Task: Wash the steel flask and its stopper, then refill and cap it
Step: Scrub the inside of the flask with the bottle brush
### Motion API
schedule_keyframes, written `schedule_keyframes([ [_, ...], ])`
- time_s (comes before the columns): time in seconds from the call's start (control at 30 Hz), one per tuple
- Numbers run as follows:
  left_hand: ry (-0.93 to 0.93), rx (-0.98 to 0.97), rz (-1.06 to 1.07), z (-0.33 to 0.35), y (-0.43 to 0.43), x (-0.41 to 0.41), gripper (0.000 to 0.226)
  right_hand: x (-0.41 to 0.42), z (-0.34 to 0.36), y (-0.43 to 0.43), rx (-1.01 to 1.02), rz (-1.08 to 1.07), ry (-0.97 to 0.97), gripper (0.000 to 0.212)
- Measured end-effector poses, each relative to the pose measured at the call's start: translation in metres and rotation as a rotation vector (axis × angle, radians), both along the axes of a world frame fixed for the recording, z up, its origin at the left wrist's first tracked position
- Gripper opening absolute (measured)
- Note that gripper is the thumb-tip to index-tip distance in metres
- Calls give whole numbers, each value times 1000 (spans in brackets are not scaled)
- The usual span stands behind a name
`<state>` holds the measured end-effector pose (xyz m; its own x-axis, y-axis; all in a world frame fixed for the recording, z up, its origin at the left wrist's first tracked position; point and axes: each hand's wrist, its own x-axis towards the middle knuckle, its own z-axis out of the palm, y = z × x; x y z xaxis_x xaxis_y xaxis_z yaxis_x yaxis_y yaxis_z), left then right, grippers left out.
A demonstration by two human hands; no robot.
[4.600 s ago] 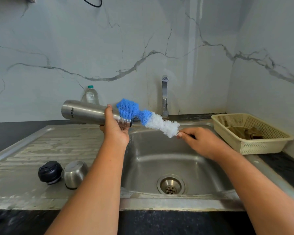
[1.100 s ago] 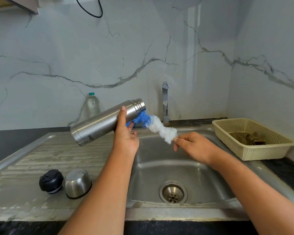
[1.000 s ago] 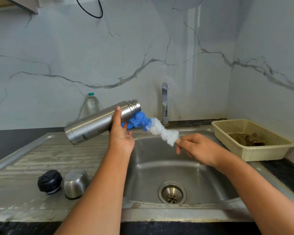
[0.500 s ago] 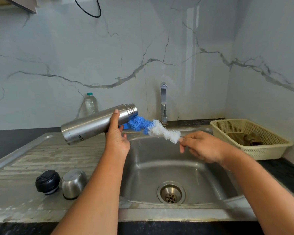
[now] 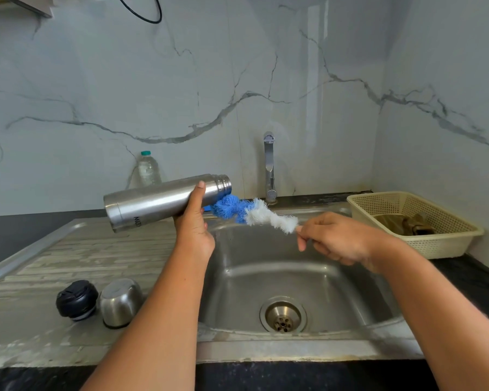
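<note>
Left hand (image 5: 194, 230) has its fingers wrapped round the steel flask (image 5: 158, 203), held in the air over the left edge of the sink (image 5: 266, 269), mouth tipped up toward 2 o'clock. Right hand (image 5: 336, 239) pinches the handle end of the blue-and-white bottle brush (image 5: 254, 211). The blue tip sits just under the flask mouth, not inside it.

Stuff I'd worry about:
- The brush head looks fatter than the opening, so shoving it in off-angle could splay the bristles or knock the flask out of that 1-handed grip and into the sink.
- Smooth steel, likely wet, so it could slip.
- The black stopper (image 5: 76, 299) and steel cup lid (image 5: 121, 301) sit on the desk (image 5: 54, 258) at 8 o'clock, under the left forearm, so an elbow could nudge them.

Only writing I can read is on the flask near its base. It starts "MILT" and the rest curves out of view.
</note>
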<state>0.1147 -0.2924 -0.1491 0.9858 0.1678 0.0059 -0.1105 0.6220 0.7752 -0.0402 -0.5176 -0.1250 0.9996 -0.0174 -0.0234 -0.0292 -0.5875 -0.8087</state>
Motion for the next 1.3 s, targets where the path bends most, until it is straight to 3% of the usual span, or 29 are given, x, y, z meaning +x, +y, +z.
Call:
schedule_keyframes([
  [0.3, 38, -72, 0, 1, 2, 0, 62, 11, -11, -5, -29, -101, 37, 40],
  [0.47, 21, -163, -7, 1, 6, 0, 63, 22, -22, 3, 120, -212, -44, 37],
  [0.67, 50, -332, 0, 5, 9, -3, 68, 27, -31, 19, 107, -178, -161, 28],
  [0.8, 72, -366, 1, 8, 10, -4, 66, 25, -36, 24, 117, -31, -103, 25],
  [1.0, 154, -373, 41, 11, 12, -6, 73, 30, -44, 20, -164, -47, -105, 21],
  [1.3, 159, -407, 67, 11, 19, -2, 68, 29, -47, 7, -337, -109, -109, 30],
])
